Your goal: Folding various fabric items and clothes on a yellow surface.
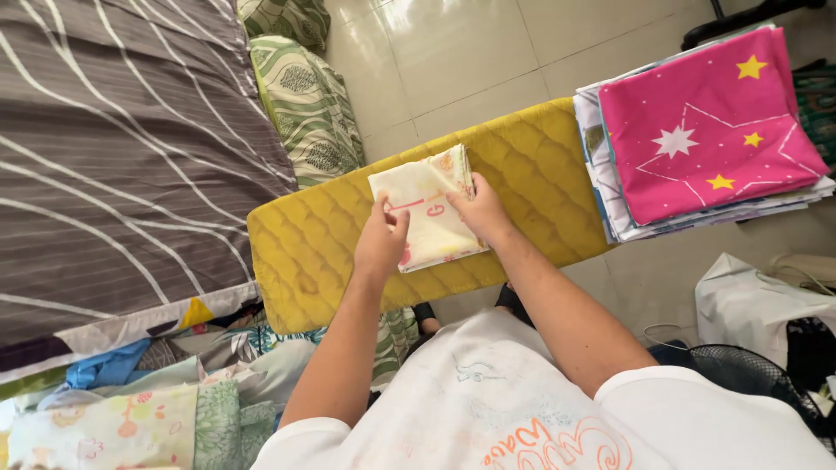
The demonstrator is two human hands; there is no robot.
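A small folded cream cloth (426,197) with pink and orange prints lies on a yellow quilted board (313,235). My left hand (381,238) rests on the cloth's near left edge, fingers pinching it. The cloth's right edge is held by my right hand (481,212). Both hands touch the cloth and press it flat on the board.
A stack of folded cloths topped by a pink one with stars (707,130) sits at the board's right end. A grey striped bed (122,157) is at left, green patterned pillows (306,96) beyond, loose cloths (131,409) at lower left, a white bag (758,305) and a fan (749,374) at right.
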